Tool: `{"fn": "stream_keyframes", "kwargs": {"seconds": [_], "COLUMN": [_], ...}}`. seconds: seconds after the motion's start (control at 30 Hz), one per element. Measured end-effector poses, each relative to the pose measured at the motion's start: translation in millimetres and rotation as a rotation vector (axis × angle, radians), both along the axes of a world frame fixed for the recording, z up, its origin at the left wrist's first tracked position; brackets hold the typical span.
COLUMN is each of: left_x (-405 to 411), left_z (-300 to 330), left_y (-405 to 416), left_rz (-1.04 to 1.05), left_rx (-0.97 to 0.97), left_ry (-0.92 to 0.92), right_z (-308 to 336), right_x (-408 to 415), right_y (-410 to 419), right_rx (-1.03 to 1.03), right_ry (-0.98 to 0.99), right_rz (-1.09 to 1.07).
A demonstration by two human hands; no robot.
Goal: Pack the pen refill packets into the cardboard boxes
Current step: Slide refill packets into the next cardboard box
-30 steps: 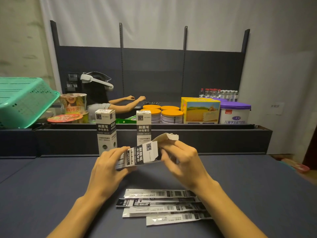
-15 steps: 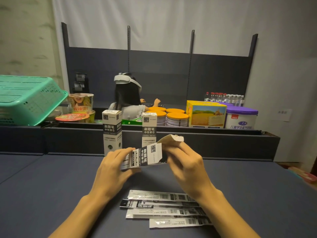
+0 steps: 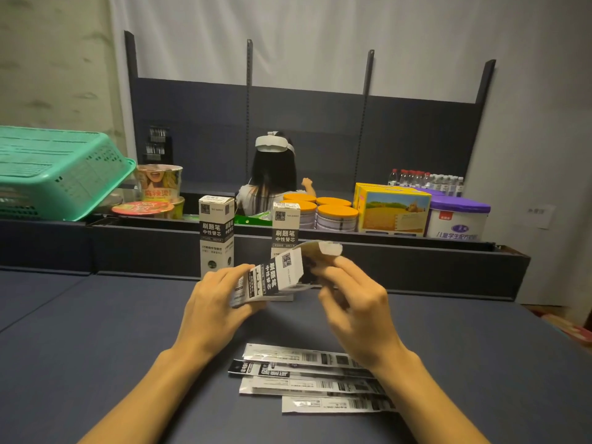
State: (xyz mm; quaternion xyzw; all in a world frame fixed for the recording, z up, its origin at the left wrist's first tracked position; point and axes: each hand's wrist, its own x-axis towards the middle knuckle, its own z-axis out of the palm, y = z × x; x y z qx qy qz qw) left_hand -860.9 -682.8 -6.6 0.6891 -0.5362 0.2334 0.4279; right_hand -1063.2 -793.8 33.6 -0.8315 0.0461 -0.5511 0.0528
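Head view, frame centre: my left hand point(image 3: 215, 304) grips a cardboard box point(image 3: 275, 274); right hand point(image 3: 354, 307) fingers pinch its open flap; 4 refill packets point(image 3: 307, 378) lie below on the table point(image 3: 96, 347).

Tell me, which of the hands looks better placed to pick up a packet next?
Probably the right hand: it only touches the held box's open flap, and the refill packets lie beneath it. The left hand grips the box body.

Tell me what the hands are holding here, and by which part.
A cardboard box, held sideways above the table. The left hand grips its closed lower end; the right hand is at the open end, below the raised flap.
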Motion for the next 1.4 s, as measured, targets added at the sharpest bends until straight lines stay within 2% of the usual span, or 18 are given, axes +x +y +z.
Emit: {"fn": "stream_keyframes", "kwargs": {"seconds": [0.13,0.23,0.33,0.43,0.5,0.6,0.7,0.8,0.93,1.03,1.17,1.4], "left_x": [1.6,2.5,2.3,-0.1,-1.5,-1.6,-0.9,-0.8,-1.2,-1.3,-2.0,-0.8], "left_z": [-0.9,-0.4,0.2,0.6,1.6,2.2,1.1,0.4,1.1,1.3,2.0,1.2], "left_y": [0.5,0.5,0.9,2.0,2.2,2.2,1.9,2.0,2.6,2.2,2.7,2.2], "left_rz": [0.028,0.038,0.048,0.044,0.041,0.036,0.034,0.028,0.028,0.029,0.037,0.055], "left_rx": [-0.005,-0.018,-0.03,-0.027,-0.024,-0.025,-0.014,-0.009,-0.011,-0.008,-0.01,-0.02], "left_ry": [0.018,0.03,0.038,0.045,0.054,0.056,0.059,0.064,0.063,0.072,0.089,0.091], "right_z": [4.1,11.7,16.2,14.8,14.5,15.1,14.2,15.2,20.7,26.1,33.4,41.6], "right_x": [-3.5,-12.6,-24.8,-36.7,-42.8,-47.8,-47.4,-46.8,-48.0,-48.6,-46.9,-48.1], "right_y": [-4.8,-14.6,-24.9,-34.9,-36.9,-34.3,-32.5,-29.0,-23.4,-17.6,-6.5,-0.6], "right_rx": [0.005,0.214,0.545,0.693,0.759,0.738,0.73,0.768,0.83,0.902,1.124,1.163], "right_ry": [-0.153,-0.107,0.275,0.752,0.976,1.159,1.206,1.139,0.904,0.655,0.314,-0.024], "right_rz": [-0.049,-0.086,-0.092,-0.096,-0.089,-0.105,-0.099,-0.021,0.158,0.338,0.54,0.585]}}
